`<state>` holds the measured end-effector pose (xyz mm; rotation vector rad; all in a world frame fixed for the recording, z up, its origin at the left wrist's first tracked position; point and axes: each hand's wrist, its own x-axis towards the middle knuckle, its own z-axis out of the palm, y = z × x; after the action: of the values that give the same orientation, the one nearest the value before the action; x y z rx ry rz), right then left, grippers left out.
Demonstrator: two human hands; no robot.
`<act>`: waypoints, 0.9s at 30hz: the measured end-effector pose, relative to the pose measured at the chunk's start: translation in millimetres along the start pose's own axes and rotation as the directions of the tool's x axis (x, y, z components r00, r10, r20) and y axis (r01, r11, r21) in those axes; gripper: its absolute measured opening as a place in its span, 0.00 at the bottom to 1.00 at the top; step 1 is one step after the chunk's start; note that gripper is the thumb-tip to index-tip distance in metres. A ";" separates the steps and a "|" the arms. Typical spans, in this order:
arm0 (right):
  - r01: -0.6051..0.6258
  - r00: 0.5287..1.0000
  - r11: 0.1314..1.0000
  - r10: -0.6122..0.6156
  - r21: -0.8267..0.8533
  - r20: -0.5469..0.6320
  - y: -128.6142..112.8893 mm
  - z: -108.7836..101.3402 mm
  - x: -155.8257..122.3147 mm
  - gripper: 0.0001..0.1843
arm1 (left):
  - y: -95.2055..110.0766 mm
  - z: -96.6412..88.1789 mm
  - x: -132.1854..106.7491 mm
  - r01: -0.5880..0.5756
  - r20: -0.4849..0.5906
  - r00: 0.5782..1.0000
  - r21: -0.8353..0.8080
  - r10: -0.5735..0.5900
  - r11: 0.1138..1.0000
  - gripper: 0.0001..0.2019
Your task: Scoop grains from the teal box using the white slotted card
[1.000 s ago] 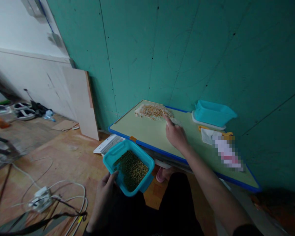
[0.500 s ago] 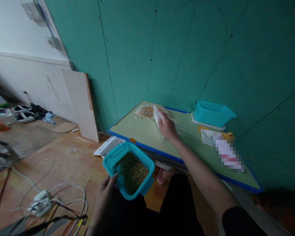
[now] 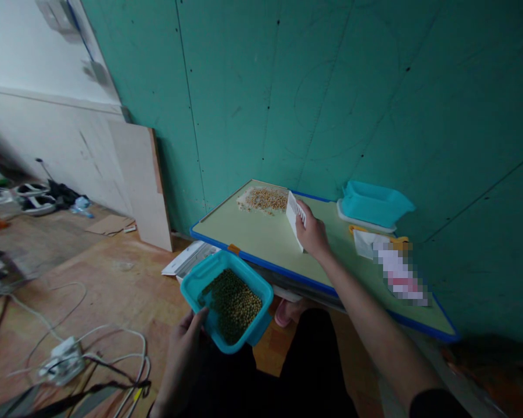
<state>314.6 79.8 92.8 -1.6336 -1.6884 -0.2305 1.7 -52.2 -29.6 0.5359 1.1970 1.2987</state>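
My left hand (image 3: 183, 348) grips the near corner of a blue tub (image 3: 226, 301) full of green beans, held below the table's front edge above my lap. My right hand (image 3: 312, 234) is closed on a white toothed scraper (image 3: 294, 215), standing on edge on the yellow-green table (image 3: 261, 238). A pile of yellow beans (image 3: 267, 199) lies at the table's far left corner, just left of the scraper.
A second blue tub (image 3: 375, 204) on a white lid sits at the back right by the green wall. White paper (image 3: 366, 242) over something yellow lies next to it. A power strip (image 3: 63, 361) and cables lie on the wooden floor at left. A board (image 3: 139, 186) leans on the wall.
My right hand picked up the scraper from beside the bean pile, then drew it back to the right and nearer, off the pile. The left hand and tub stayed almost still.
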 end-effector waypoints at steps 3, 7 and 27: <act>-0.028 0.999 1.000 0.028 -0.003 -0.017 10.2 -8.8 -5.6 0.28 | 1.6 2.0 -1.5 0.012 -0.003 1.000 -0.019 -0.012 1.000 0.26; -0.038 0.997 0.997 0.042 0.060 -0.069 18.1 -16.6 -10.2 0.27 | 2.5 5.9 -3.7 0.004 0.015 1.000 -0.057 -0.003 0.998 0.26; -0.114 0.985 0.978 0.135 0.177 -0.106 -5.1 42.2 33.8 0.30 | -5.7 4.0 0.0 -0.045 -0.022 0.999 0.027 0.046 0.999 0.22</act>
<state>297.2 130.8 86.3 -1.5608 -1.4701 -0.1145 7.8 -52.5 -33.0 0.5718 1.2286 1.3326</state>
